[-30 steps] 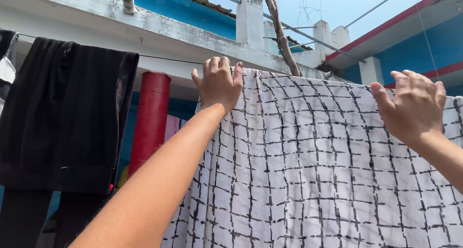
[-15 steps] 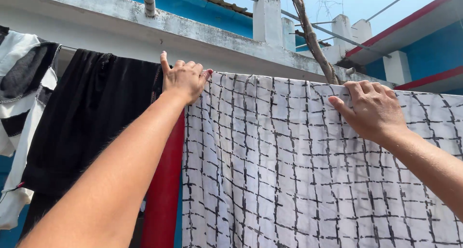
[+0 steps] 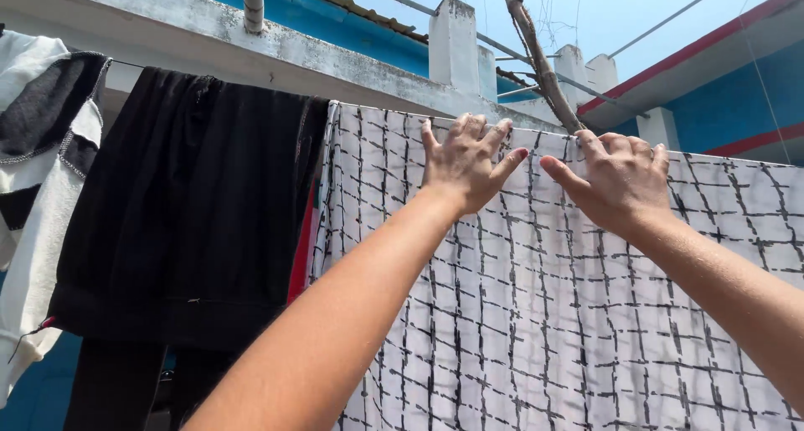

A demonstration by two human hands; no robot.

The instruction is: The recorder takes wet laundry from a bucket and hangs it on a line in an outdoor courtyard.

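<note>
The white cloth [image 3: 536,297] was crossed with rough black grid lines and hung draped over the line. My left hand [image 3: 463,163] and right hand [image 3: 615,180] lay close together at its top edge, fingers curled over the fold (a black garment [image 3: 193,205] hung just left), the cloth falling below them.

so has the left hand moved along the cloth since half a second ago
Yes. The left hand slid right along the checked cloth, away from its edge beside the black garment.

Thin matt checked cloth [image 3: 519,314], rough weathered concrete ledge [image 3: 335,58]
</note>
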